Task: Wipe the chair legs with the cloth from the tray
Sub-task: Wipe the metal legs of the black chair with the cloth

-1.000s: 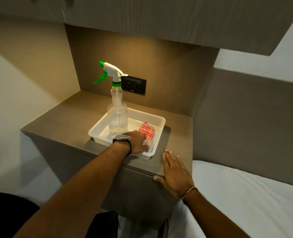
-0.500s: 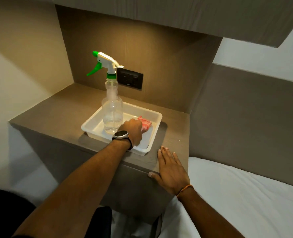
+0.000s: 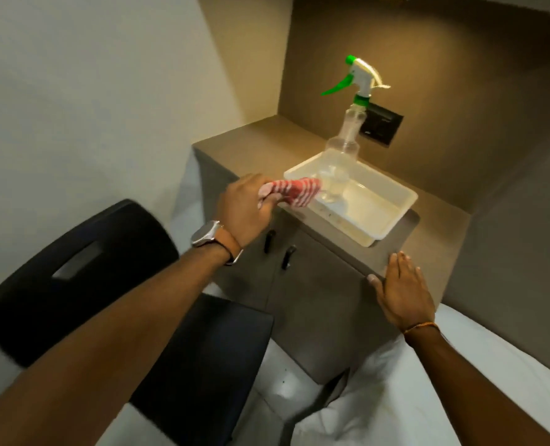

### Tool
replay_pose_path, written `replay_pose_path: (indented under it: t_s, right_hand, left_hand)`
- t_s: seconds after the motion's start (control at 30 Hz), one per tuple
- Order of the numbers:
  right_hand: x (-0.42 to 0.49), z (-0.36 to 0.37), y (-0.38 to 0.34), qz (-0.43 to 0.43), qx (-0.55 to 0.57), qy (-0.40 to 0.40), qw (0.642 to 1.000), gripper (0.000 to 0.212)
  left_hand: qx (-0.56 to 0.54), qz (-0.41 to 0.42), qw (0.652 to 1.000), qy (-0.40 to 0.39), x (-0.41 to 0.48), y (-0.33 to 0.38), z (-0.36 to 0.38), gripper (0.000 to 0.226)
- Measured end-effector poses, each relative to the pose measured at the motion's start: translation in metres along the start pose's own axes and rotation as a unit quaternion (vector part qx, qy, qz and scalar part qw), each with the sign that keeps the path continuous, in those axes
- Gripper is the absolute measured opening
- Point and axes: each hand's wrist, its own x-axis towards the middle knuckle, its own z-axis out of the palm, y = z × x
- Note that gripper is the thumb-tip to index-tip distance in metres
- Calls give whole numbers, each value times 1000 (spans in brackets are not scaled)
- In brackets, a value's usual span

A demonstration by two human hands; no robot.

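While the left hand [image 3: 247,210] is gripping the red-and-white striped cloth [image 3: 291,190] in closed fingers, holding it in the air beside the white plastic tray's [image 3: 392,214] near-left edge, the right hand [image 3: 402,291] is lying flat and open-fingered on the bedside cabinet's [image 3: 315,284] front corner. A clear spray bottle [image 3: 344,149] is standing in the tray, and a black chair [image 3: 83,268] is sitting below the left arm.

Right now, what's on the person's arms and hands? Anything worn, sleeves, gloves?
Both forearms are bare: no sleeves or gloves in view. The left hand has a wristwatch with a silver-grey case on a dark strap with a tan section. The right hand has only a thin orange thread bracelet at the wrist. No rings visible.
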Motion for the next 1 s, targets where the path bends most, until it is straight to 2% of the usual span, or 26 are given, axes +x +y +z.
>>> replay_pose_path:
  t_s: [0.07, 0.2, 0.3, 0.37, 0.5, 0.63, 0.73, 0.93, 1.0]
  right_hand:
    - [-24, 7, -22, -26, 16, 28, 999, 79]
    - [-84, 47, -87, -143, 41, 2, 989, 76]
    - [-125, 91, -144, -245, 49, -64, 966, 79]
    - [-149, 124, -178, -315, 38, -103, 943, 66]
    - [-186, 191, -245, -475, 7, -167, 864, 61]
    - [-205, 252, -300, -592, -39, -227, 772, 58]
    - [-205, 293, -329, -644, -69, -246, 721, 57]
    - [-192, 361, -346, -751, -134, -221, 607, 56]
    - [-191, 374, -345, -771, -143, -184, 592, 55]
  left_hand:
    - [18, -43, 999, -5, -52, -31, -29, 17]
    - [64, -199, 978, -27, -181, -92, -72, 18]
    - [93, -323, 939, -74, -286, -129, -87, 21]
    - [103, -411, 900, -100, -351, -146, -88, 23]
    - [30, -553, 828, -88, -477, -164, -80, 27]
    - [-23, -631, 772, -71, -583, -174, -44, 26]
    - [-54, -672, 736, -61, -645, -176, -1, 24]
    - [-102, -692, 714, -29, -713, -167, 86, 21]
    - [-119, -695, 709, -19, -717, -160, 111, 20]
